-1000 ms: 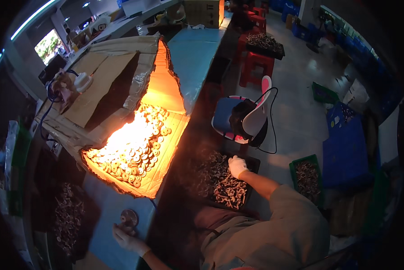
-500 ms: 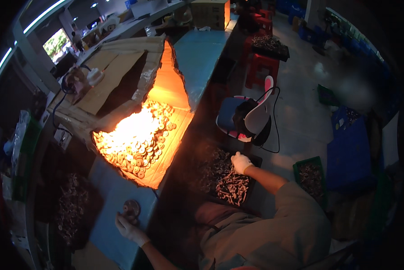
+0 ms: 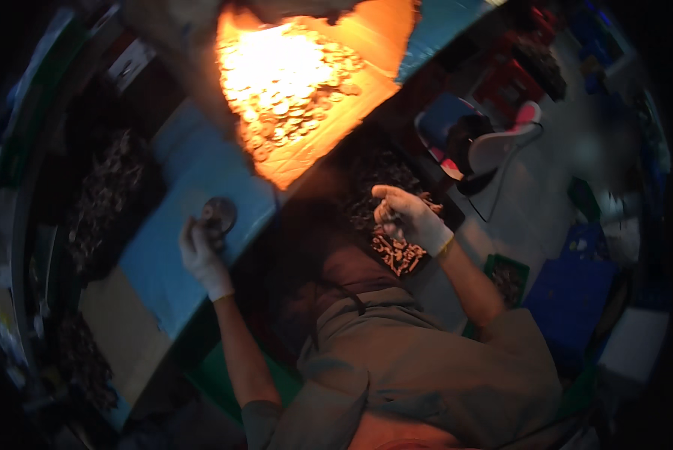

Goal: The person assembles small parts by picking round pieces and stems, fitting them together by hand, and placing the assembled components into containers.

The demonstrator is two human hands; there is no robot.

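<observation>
Wide head-worn fisheye, looking down, near left hand [image 3: 203, 259] and right hand [image 3: 416, 219]

The hands [image 3: 417, 223] are wearing matt cloth. The table [image 3: 164, 277] is showing a smooth, faintly glossy surface; on it, the disc [image 3: 222, 212] is looking like dull metal. The far cardboard [image 3: 329, 146] is showing matt paper, its rings [image 3: 280, 124] gleaming like metal. The chair [image 3: 495, 151] at right is looking like smooth plastic.

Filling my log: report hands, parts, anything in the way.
Left hand at dark round piece over blue bench top. Right hand above small parts, fingers curled, contents unclear. Brightly lit cardboard ahead, touching neither hand.
</observation>
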